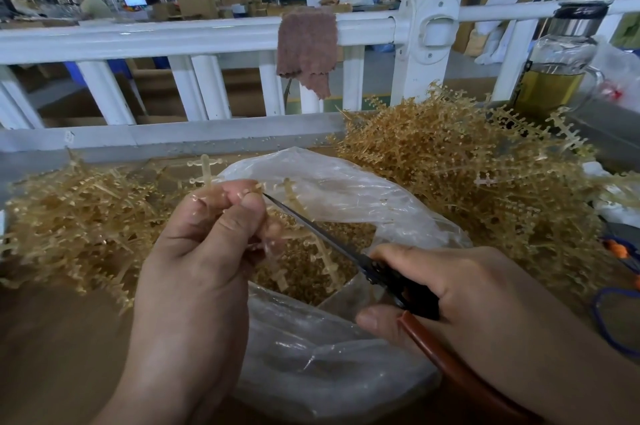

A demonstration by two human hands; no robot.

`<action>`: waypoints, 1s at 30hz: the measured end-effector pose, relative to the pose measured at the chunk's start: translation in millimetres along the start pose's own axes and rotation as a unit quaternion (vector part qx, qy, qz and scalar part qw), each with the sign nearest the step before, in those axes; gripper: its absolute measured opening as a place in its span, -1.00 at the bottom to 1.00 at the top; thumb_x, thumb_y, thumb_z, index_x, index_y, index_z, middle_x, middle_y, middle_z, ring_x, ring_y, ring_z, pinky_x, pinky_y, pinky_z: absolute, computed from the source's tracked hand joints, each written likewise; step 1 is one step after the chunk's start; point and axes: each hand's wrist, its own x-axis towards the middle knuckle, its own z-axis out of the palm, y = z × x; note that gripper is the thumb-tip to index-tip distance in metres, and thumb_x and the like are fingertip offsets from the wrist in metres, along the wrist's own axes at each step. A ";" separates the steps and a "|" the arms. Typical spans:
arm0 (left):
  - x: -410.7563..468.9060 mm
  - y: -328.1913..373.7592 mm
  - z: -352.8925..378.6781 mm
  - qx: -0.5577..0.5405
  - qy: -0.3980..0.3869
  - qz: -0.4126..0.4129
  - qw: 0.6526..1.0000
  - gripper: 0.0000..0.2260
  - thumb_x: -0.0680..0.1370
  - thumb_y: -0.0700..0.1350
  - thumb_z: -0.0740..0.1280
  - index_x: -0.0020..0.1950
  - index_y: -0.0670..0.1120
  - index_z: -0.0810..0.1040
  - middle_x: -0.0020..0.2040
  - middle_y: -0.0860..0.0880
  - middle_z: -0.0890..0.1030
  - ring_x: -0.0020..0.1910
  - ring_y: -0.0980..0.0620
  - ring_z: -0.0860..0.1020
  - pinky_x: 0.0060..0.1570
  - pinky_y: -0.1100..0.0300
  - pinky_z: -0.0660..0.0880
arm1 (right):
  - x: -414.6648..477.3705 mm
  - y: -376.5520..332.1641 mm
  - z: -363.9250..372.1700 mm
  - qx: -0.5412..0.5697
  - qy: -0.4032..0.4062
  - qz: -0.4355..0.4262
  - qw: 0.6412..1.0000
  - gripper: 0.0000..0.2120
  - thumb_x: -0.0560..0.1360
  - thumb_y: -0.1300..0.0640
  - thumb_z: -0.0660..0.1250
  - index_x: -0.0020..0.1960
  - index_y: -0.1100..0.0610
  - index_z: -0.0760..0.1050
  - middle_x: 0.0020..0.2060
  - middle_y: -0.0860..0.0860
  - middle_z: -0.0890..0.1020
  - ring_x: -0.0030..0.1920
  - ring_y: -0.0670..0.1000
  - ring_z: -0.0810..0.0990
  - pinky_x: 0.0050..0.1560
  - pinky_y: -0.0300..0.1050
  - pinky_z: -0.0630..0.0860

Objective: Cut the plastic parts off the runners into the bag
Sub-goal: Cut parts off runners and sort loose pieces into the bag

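Pinching a runner (206,166) over the open bag (346,189), the left hand (204,234) holds its thin stem beside the scissors (329,241) tip, right hand (450,289) wrapped round the handles; probably light and springy, it wants gripping near the cut.

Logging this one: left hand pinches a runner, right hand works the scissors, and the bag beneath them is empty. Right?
Not quite: the head view shows the bag holding a layer of small amber cut parts, so it is not empty. The rest stands: the left hand pinches a runner and the right hand works the scissors.
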 end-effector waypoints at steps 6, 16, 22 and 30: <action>0.2 3.0 1.8 -0.052 -0.004 -0.041 0.998 -0.92 0.49 -0.09 0.44 -0.20 0.00 0.65 -0.25 -0.06 0.62 -0.24 0.04 0.62 -0.26 0.19 0.58 | 0.9 0.4 1.4 0.008 0.001 0.015 1.000 -0.49 0.30 -0.47 0.20 0.16 -0.25 0.40 -0.19 -0.21 0.62 -0.20 -0.23 0.58 -0.12 -0.26 0.49; -2.4 8.7 8.5 -0.153 -0.016 -0.102 0.983 -0.90 0.47 -0.13 0.35 -0.24 -0.09 0.60 -0.31 -0.06 0.55 -0.34 0.05 0.56 -0.40 0.24 0.52 | -0.8 -3.8 4.9 -0.027 0.007 0.006 1.000 -0.40 0.29 -0.52 0.09 0.22 -0.25 0.30 -0.15 -0.25 0.60 -0.10 -0.26 0.55 -0.07 -0.27 0.48; -4.2 9.4 10.3 -0.150 -0.019 -0.104 0.983 -0.85 0.48 -0.13 0.33 -0.27 -0.06 0.65 -0.29 -0.06 0.58 -0.32 0.04 0.59 -0.40 0.22 0.54 | -1.2 -6.4 4.3 -0.058 0.021 0.019 0.998 -0.43 0.28 -0.51 0.07 0.21 -0.30 0.27 -0.19 -0.30 0.58 -0.13 -0.27 0.54 -0.29 -0.30 0.52; -4.4 10.6 14.1 -0.112 0.008 -0.106 0.988 -0.85 0.41 -0.10 0.34 -0.33 -0.02 0.66 -0.32 -0.06 0.59 -0.36 0.03 0.59 -0.42 0.20 0.54 | -1.0 -9.2 4.8 -0.080 0.020 0.032 0.996 -0.47 0.28 -0.50 0.02 0.17 -0.31 0.27 -0.20 -0.33 0.54 -0.06 -0.28 0.49 -0.34 -0.34 0.47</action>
